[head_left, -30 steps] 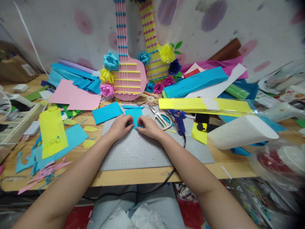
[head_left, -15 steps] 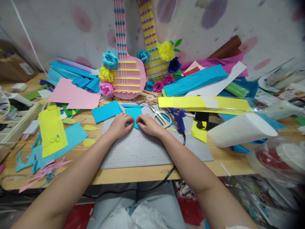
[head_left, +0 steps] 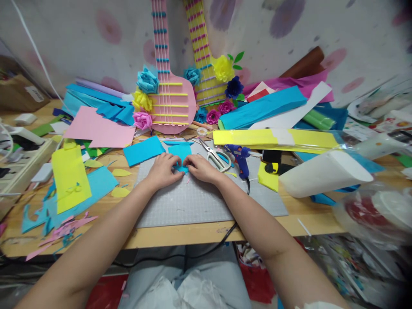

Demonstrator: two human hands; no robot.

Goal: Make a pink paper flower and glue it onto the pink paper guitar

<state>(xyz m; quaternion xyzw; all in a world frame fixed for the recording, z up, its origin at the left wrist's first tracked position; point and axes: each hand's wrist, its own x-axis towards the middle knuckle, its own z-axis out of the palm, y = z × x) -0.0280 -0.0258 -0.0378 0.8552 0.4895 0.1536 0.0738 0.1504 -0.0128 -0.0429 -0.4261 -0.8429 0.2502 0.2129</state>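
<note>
On the grey cutting mat [head_left: 193, 201], my left hand [head_left: 163, 171] and my right hand [head_left: 202, 168] meet over a small blue paper piece [head_left: 182, 153]. Both hands are closed, pinching the paper's near edge between fingertips, which almost touch. The paper lies flat on the mat's far part, half covered by my fingers. Scissors [head_left: 215, 156] with white handles lie just right of my right hand. A blue glue gun [head_left: 240, 159] stands beyond them, its black cord running off the table's front edge.
Two paper guitars, pink [head_left: 170, 98] and yellow [head_left: 206, 64], lean on the wall with paper flowers. Coloured sheets cover the table: pink [head_left: 99, 128], yellow [head_left: 69, 176], blue [head_left: 143, 151]. A white paper roll [head_left: 325, 174] lies at right, a long yellow sheet [head_left: 277, 139] behind it.
My fingertips have drawn closer together on the blue paper, bunching its near edge. The view has shifted slightly; nothing else on the table has moved.
</note>
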